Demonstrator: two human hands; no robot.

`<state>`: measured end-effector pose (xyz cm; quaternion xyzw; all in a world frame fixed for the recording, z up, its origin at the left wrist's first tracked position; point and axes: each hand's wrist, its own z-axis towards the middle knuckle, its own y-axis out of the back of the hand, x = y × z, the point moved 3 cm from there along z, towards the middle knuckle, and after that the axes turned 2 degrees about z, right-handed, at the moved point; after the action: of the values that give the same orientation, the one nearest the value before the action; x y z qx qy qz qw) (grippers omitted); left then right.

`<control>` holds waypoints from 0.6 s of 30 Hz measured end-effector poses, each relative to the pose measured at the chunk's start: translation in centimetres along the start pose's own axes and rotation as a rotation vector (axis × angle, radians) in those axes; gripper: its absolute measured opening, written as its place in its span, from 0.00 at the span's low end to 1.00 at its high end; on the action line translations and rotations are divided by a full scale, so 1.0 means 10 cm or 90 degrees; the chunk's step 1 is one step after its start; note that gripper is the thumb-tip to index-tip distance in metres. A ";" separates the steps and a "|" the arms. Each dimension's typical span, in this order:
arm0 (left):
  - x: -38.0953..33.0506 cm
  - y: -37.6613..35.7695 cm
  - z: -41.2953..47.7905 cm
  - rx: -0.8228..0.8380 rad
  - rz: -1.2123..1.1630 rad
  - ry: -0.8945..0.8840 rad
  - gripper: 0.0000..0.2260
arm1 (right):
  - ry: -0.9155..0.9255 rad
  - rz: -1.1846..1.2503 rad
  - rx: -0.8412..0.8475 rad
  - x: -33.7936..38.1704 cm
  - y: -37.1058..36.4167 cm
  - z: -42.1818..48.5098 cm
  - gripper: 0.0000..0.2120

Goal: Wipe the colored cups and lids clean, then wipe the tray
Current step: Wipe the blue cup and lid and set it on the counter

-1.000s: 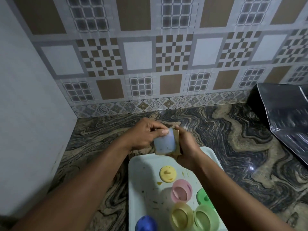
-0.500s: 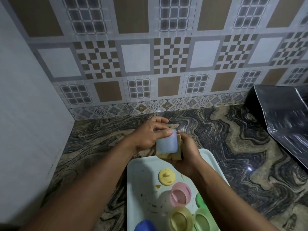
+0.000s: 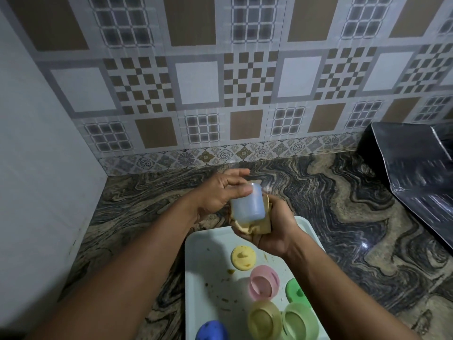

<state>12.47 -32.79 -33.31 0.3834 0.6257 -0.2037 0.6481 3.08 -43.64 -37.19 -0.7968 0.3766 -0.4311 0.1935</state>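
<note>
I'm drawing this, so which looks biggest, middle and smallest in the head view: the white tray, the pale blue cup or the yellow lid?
1. White tray.
2. Pale blue cup.
3. Yellow lid, a bit smaller. The cup is held up, maybe nearer the camera, so those two are unsure.

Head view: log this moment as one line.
step: wiping cup | left hand: grips pale blue cup | right hand: holds yellow cloth against cup | tray: food specks, not yet wiped
</note>
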 end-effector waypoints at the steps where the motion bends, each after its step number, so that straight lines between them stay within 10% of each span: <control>1: 0.04 -0.01 -0.02 0.005 -0.054 0.015 0.06 | -0.038 0.048 0.024 -0.03 0.01 -0.03 0.20; 9: -0.12 0.04 0.02 -0.011 0.038 -0.004 0.06 | 0.250 -0.247 -0.189 0.19 -0.02 0.00 0.17; 14: 0.02 0.03 0.02 0.003 -0.042 -0.018 0.06 | -0.046 -0.024 -0.053 0.00 0.01 -0.07 0.19; 18: 0.16 -0.06 0.00 -0.113 -0.090 -0.060 0.08 | -0.019 0.064 -0.106 0.12 0.06 -0.03 0.23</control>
<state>12.25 -32.78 -35.03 0.2692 0.6359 -0.2105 0.6919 2.94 -44.90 -36.72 -0.7964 0.4479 -0.3762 0.1536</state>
